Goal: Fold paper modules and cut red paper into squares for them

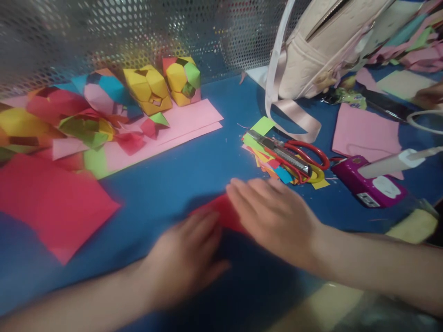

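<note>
A small red folded paper [223,213] lies on the blue table [180,170] in front of me. My right hand [273,216] lies flat over its right part, fingers stretched out and pointing left. My left hand [187,256] rests at the paper's near left edge, fingers extended toward it and blurred by motion. Most of the paper is hidden under both hands.
Red paper sheets [55,203] lie at the left, pink sheets [166,133] and several coloured origami shapes [148,90] behind. Red-handled scissors [304,157], a utility knife [277,150] and paper scraps sit right of centre, a magenta device [370,184] and a beige bag [321,46] farther right.
</note>
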A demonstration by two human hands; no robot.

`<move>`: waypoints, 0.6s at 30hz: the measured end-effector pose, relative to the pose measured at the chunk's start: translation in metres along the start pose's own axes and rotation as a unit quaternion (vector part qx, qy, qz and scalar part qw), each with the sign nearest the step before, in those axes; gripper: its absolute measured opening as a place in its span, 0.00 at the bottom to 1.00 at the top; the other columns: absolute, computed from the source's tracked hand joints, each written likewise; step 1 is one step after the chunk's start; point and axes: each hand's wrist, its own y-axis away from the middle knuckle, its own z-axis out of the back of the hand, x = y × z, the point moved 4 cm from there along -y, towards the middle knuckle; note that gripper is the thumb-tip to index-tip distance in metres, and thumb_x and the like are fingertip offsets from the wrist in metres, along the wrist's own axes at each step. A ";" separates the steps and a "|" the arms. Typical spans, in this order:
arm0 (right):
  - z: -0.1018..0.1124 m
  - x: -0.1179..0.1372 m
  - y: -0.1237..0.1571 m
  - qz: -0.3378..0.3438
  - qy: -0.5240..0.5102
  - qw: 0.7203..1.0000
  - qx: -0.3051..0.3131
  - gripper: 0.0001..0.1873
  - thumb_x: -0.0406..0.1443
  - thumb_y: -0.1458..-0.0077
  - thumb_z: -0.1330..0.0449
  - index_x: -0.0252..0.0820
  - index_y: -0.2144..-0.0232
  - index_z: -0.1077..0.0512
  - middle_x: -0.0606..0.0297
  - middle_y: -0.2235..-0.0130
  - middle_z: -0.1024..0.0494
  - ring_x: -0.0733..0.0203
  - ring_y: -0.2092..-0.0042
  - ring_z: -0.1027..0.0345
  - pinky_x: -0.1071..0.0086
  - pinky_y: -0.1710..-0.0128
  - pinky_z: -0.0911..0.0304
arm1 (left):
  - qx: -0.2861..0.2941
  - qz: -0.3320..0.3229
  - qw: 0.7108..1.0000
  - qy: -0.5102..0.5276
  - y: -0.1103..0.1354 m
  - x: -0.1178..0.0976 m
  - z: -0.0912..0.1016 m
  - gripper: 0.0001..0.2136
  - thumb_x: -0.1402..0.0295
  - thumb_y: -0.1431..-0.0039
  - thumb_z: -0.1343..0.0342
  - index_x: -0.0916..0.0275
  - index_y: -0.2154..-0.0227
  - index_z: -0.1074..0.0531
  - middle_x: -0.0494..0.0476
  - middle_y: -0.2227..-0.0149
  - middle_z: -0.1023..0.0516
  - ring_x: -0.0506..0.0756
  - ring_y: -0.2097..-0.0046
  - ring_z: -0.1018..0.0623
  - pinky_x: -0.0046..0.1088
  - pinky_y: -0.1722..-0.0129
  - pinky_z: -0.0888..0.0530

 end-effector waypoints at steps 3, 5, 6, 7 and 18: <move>-0.003 0.016 0.000 0.024 -0.063 0.997 -0.023 0.20 0.28 0.39 0.55 0.25 0.53 0.28 0.50 0.55 0.21 0.51 0.56 0.29 0.61 0.59 0.36 | 0.008 0.011 1.000 0.018 0.000 0.001 -0.003 0.17 0.60 0.37 0.52 0.69 0.64 0.25 0.74 0.52 0.24 0.68 0.46 0.26 0.41 0.55 0.22; -0.007 0.022 0.003 0.025 -0.068 0.997 -0.008 0.21 0.27 0.40 0.56 0.22 0.51 0.29 0.48 0.55 0.21 0.51 0.56 0.28 0.60 0.58 0.35 | 0.031 0.017 0.999 0.016 0.000 0.000 -0.005 0.16 0.59 0.38 0.50 0.68 0.63 0.25 0.75 0.49 0.26 0.68 0.44 0.27 0.42 0.54 0.23; -0.009 0.024 0.004 0.027 -0.062 0.998 0.001 0.21 0.26 0.41 0.55 0.21 0.51 0.30 0.47 0.54 0.21 0.50 0.56 0.28 0.59 0.58 0.35 | 0.045 0.019 0.999 0.010 -0.001 -0.001 -0.006 0.17 0.58 0.39 0.49 0.68 0.61 0.26 0.76 0.48 0.27 0.69 0.45 0.27 0.43 0.54 0.23; -0.010 0.024 0.005 0.032 -0.054 0.998 0.009 0.21 0.26 0.41 0.54 0.20 0.51 0.30 0.45 0.54 0.22 0.49 0.56 0.28 0.59 0.58 0.34 | 0.054 0.021 0.998 0.000 -0.002 -0.002 -0.005 0.17 0.57 0.40 0.48 0.68 0.61 0.26 0.77 0.48 0.27 0.69 0.46 0.27 0.44 0.55 0.23; -0.016 0.007 0.008 0.021 0.063 0.994 0.083 0.20 0.22 0.50 0.50 0.16 0.56 0.27 0.34 0.59 0.22 0.47 0.64 0.28 0.60 0.69 0.36 | 0.073 0.000 0.984 -0.162 0.004 -0.006 0.002 0.18 0.58 0.41 0.47 0.72 0.64 0.25 0.84 0.57 0.23 0.71 0.60 0.21 0.45 0.65 0.25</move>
